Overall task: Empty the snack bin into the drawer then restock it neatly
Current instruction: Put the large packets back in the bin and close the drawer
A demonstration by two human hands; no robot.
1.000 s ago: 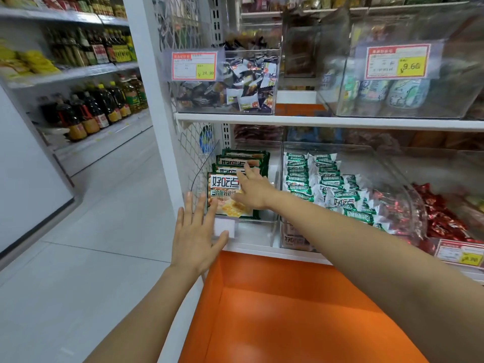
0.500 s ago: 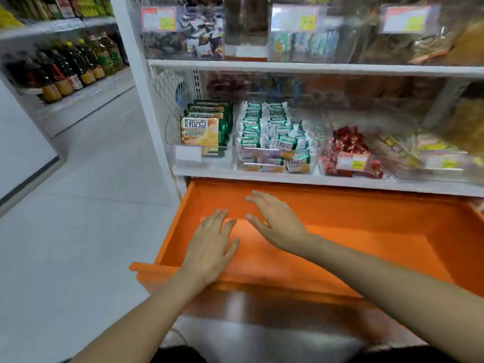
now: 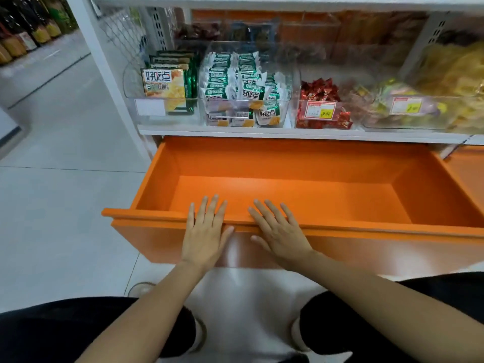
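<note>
Your left hand (image 3: 207,231) and your right hand (image 3: 280,231) both lay flat across the front rim of the wide orange metal drawer (image 3: 288,163). Their fingers were straight and spread, reaching in over its inside, and neither hand grasped anything. The drawer stood pulled well out below the white shelf edge (image 3: 262,133), with its orange floor and walls in plain sight.

The clear plastic snack bin at the left end (image 3: 132,85) sat on that shelf, directly above the drawer's left part. It held upright green and yellow cracker packets (image 3: 163,86) standing in a row. A blank white label (image 3: 149,107) on the bin's front wall covered the lower left of the first packet.

Just beside it on the right stood a second clear bin (image 3: 293,85), piled with small green and white wrapped biscuits (image 3: 235,74). Next came a clear bin of red foil sweets (image 3: 318,91) with a red and yellow price tag (image 3: 320,110), then a blurred bin of yellow snacks (image 3: 445,74).

The shelf edge ran between the drawer and all the bins, and a white upright post (image 3: 104,74) flanked the left bin. Your knees in black trousers (image 3: 78,331) were bent in front of the drawer on the pale grey tiled floor (image 3: 65,205).
</note>
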